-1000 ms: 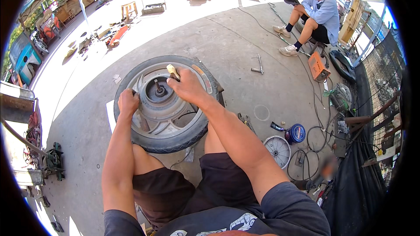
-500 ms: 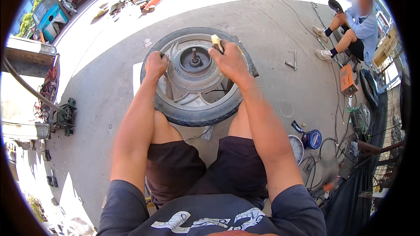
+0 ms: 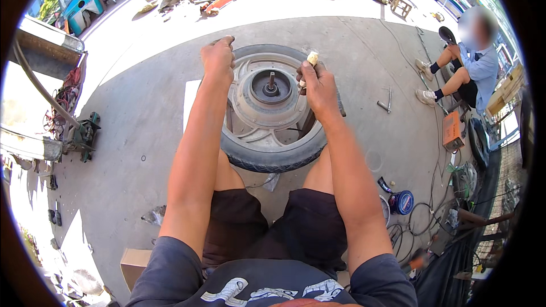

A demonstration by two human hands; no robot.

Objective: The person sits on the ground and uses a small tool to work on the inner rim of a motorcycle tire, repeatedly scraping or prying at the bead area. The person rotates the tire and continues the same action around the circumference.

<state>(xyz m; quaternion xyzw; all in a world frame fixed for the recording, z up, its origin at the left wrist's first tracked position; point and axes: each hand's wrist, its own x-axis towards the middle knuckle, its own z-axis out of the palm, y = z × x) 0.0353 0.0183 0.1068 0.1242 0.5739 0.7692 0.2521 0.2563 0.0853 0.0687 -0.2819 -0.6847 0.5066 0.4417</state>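
Observation:
A spoked wheel with a black tyre (image 3: 267, 163) lies flat before my knees, its large metal hub (image 3: 245, 96) facing up. An upright axle (image 3: 272, 79) stands in the middle of the hub. My left hand (image 3: 218, 61) is closed over the tyre's far left part; whatever it may hold is hidden. In my closed right hand (image 3: 320, 88) is a tool with a pale, cream-coloured handle (image 3: 312, 58), held over the hub's right side. A thin dark piece shows beneath that fist; the tool's exact kind is unclear.
A T-shaped wrench (image 3: 387, 102) lies right of the wheel. Beyond it sits another person (image 3: 476, 68) beside an orange box-shaped machine (image 3: 453, 131). A blue tub (image 3: 401, 202) and tangled cables are at the near right. A bench vise (image 3: 85, 139) stands on the left.
The view has shifted, so the wheel appears further right and lower. My left hand has moved outward to the tyre's far left. The right hand still grips the pale-handled tool.

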